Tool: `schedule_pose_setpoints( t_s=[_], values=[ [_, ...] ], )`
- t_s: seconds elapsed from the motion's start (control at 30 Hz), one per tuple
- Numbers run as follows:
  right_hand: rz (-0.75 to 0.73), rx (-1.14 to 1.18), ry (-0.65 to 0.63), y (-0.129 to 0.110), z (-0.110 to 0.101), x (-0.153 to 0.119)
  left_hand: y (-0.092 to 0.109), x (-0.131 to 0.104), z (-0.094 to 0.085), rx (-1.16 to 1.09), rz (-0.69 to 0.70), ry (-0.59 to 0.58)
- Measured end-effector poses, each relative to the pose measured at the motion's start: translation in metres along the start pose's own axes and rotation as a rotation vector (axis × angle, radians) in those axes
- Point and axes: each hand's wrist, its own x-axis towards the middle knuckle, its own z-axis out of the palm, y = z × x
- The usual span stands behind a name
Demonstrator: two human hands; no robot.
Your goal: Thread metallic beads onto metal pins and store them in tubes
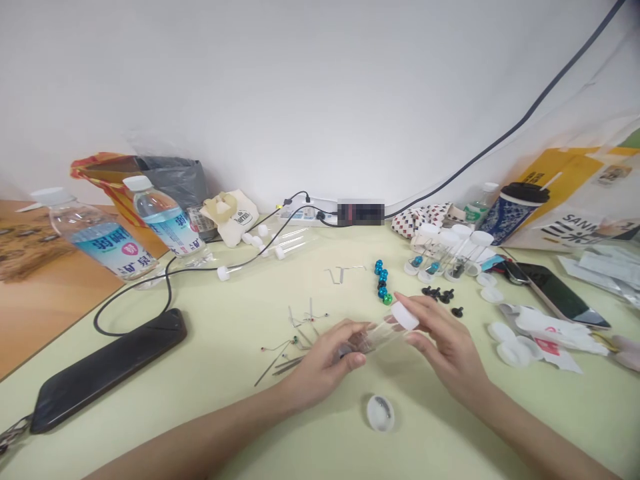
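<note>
At far left: two water bottles (150, 227) lie on their sides; a dark phone (107, 370) rests on the surface (225, 413).
Left hand (325, 360): curled around the base of a clear tube (373, 338), held just above the surface.
Loose pins (295, 333): scattered just beside that hand.
Right hand (445, 347): fingers pinch the tube's white cap (404, 315).
Beads (383, 280): behind the tube.
Risk: tilting the tube with the cap loose could spill its contents among the pins; a sweeping wrist could scatter the beads.

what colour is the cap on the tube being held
White: the cap on the clear tube shows best in the head view, at the right hand.
</note>
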Motion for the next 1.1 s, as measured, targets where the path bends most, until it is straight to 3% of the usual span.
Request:
schedule_pose_setpoints(
  t_s=[0.13,0.27,0.43,0.57,0.63,0.7,0.8,0.97,1.1],
  values=[
    [0.067,0.196,-0.031,-0.002,0.021,-0.009,0.0,-0.001,0.01,-0.156,0.002,-0.015],
    [0.074,0.216,0.015,-0.002,0.02,-0.008,0.0,-0.002,0.013,-0.152,-0.036,0.028],
    [0.121,0.24,0.349,-0.003,-0.017,0.015,0.003,-0.005,0.01,-0.061,-0.121,0.129],
    [0.077,0.051,0.64,0.016,-0.056,0.03,0.002,-0.007,0.01,-0.039,-0.161,0.139],
    [0.067,-0.127,0.721,0.031,-0.072,0.031,0.001,-0.007,0.01,-0.026,-0.166,0.137],
    [0.142,-0.389,0.744,0.046,-0.083,0.029,0.0,-0.006,0.011,-0.017,-0.165,0.136],
    [0.25,-0.633,0.677,0.06,-0.092,0.025,0.0,-0.005,0.01,-0.007,-0.171,0.131],
    [0.355,-0.704,0.593,0.072,-0.093,0.023,0.0,-0.006,0.01,0.015,-0.185,0.13],
    [0.358,-0.668,0.555,0.083,-0.092,0.022,0.0,-0.006,0.009,0.037,-0.179,0.123]
  ],
)
